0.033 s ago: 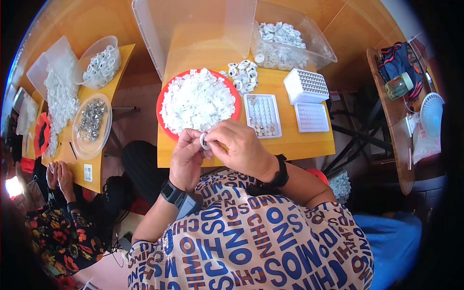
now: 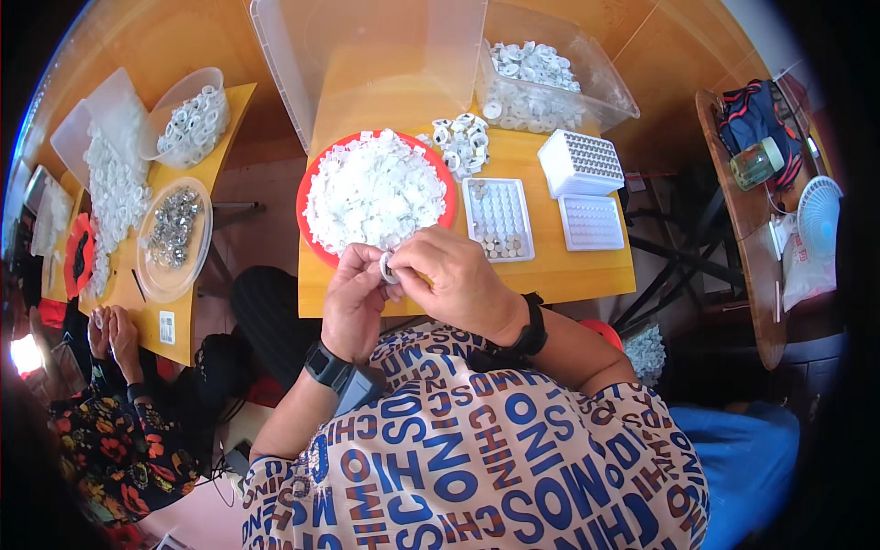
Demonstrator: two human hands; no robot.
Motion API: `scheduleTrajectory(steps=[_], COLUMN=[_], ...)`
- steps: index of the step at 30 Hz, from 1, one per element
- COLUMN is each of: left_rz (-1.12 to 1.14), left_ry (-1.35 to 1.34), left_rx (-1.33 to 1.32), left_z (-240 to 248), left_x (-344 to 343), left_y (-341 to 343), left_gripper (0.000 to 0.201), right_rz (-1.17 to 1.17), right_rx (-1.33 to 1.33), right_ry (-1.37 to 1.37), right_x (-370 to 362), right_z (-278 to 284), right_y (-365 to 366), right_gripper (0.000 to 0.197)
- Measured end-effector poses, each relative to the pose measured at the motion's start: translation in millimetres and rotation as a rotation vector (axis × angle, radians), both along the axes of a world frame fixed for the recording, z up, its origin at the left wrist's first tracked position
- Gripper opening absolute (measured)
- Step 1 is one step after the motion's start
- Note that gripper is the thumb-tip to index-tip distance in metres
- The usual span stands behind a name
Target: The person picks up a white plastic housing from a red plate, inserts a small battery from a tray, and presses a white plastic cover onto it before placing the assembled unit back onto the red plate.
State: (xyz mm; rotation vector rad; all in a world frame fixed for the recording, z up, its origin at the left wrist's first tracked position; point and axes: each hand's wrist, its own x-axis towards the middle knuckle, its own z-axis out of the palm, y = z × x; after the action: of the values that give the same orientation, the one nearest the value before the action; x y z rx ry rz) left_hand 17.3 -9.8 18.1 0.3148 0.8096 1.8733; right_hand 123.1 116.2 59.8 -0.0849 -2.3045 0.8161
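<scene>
A small white ring-shaped plastic part (image 2: pixel 386 267) is held over the table's near edge, between the fingertips of both hands. My left hand (image 2: pixel 356 298) pinches it from the left. From the other side, my right hand (image 2: pixel 458 280) closes its thumb and fingers on the same part and covers some of it. Just beyond my hands is a red round tray (image 2: pixel 305 234) heaped with small white plastic pieces (image 2: pixel 371 192). A white tray with round pockets (image 2: pixel 498 211), partly filled with silvery discs, stands to the right.
Several white parts (image 2: pixel 461 142) lie behind the pocket tray. Further right are stacked white trays (image 2: pixel 581 165) and a single tray (image 2: pixel 591 223). A clear bin (image 2: pixel 605 96) of white parts stands at the back. At the left table, a co-worker's hands (image 2: pixel 114 335) are near a lid of metal pieces (image 2: pixel 179 225).
</scene>
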Motion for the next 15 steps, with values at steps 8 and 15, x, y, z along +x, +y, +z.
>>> scheduleTrajectory(steps=[8,15], left_rz=[-0.001,-0.035], left_ry=[0.074,0.050], left_rx=[-0.042,-0.015], left_z=[-1.4,-4.8], left_x=[3.6,3.6], left_y=[-0.2,-0.8], left_gripper=[0.010,0.010], right_rz=[0.037,0.067], right_rx=[-0.250,-0.170], right_ry=[-0.070,-0.070], right_x=[2.6,2.7], right_z=[-3.6,-9.7], right_y=[-0.8,2.8], right_gripper=[0.011,0.007])
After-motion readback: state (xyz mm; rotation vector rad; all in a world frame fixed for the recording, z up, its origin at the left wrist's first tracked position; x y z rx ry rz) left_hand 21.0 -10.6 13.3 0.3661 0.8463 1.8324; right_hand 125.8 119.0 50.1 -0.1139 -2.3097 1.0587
